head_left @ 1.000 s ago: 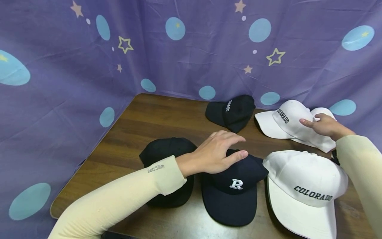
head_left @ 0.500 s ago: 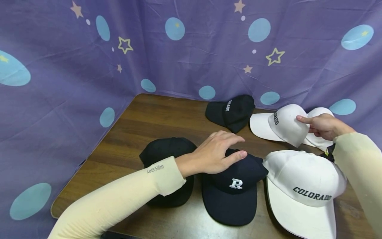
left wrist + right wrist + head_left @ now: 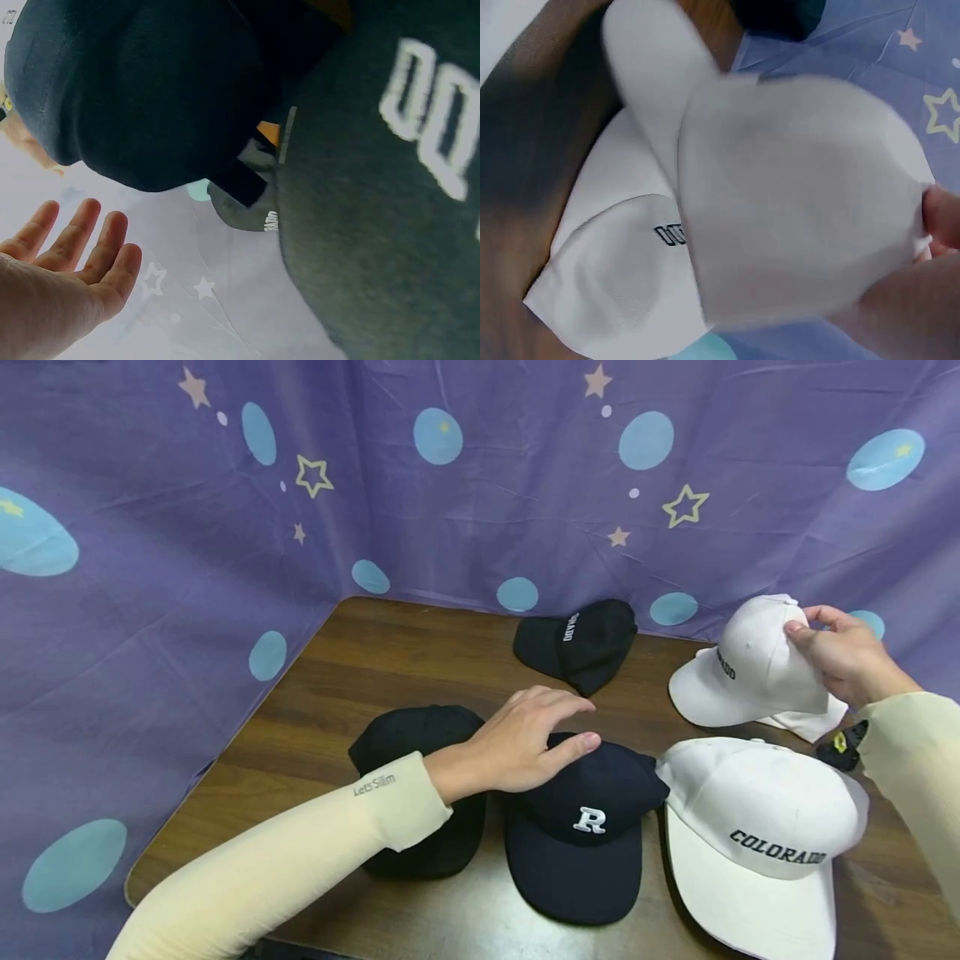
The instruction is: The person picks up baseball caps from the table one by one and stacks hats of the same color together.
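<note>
At the back right, my right hand [image 3: 847,647] pinches a white baseball cap [image 3: 765,652] by its crown, thumb on the near side. In the right wrist view this held cap [image 3: 795,202] is slightly blurred and overlaps a second white cap [image 3: 615,277] with dark lettering. My left hand [image 3: 528,739] hovers over a navy cap [image 3: 577,881] with a white R, its fingers loosely spread and holding nothing. The left wrist view shows those fingers [image 3: 90,232] apart from the dark caps. A black cap [image 3: 420,731] is partly hidden behind the left forearm.
A white COLORADO cap [image 3: 765,793] sits at the front right of the wooden table [image 3: 300,710]. Farther back lies a black lettered cap [image 3: 603,647]. A small black thing with a yellow mark [image 3: 840,745] is near the right sleeve. A purple patterned curtain [image 3: 510,468] stands behind.
The right hand has picked up the upper white cap, first shifting it left and then raising it to the right, tilting it. The left hand has hardly moved.
</note>
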`<state>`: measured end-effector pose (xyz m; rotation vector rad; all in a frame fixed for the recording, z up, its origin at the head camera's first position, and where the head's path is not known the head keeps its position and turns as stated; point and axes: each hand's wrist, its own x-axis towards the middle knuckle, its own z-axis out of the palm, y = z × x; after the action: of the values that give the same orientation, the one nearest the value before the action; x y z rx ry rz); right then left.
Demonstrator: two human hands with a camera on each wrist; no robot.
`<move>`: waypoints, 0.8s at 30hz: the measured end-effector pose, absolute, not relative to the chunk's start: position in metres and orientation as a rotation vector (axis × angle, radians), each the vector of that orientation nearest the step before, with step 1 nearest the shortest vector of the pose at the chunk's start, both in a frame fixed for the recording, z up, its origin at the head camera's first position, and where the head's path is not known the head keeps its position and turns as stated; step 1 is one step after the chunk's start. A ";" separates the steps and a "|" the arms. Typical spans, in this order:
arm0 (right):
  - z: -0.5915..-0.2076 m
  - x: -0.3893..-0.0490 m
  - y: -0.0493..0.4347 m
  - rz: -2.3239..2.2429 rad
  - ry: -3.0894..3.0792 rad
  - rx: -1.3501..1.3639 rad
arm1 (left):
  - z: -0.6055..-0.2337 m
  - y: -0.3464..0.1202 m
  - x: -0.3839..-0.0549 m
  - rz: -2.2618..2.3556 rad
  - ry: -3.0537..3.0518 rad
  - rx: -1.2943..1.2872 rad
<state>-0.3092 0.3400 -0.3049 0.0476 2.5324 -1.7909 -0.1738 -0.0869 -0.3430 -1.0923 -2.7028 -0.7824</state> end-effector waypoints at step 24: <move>-0.264 -0.266 0.366 -2.547 1.857 -0.864 | -0.348 -0.113 -0.175 -0.866 -2.687 -0.994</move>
<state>-0.2664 0.3664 -0.2644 -0.8636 1.8572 -2.5470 -0.1748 -0.1128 -0.3482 -0.9941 -2.6874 -0.8664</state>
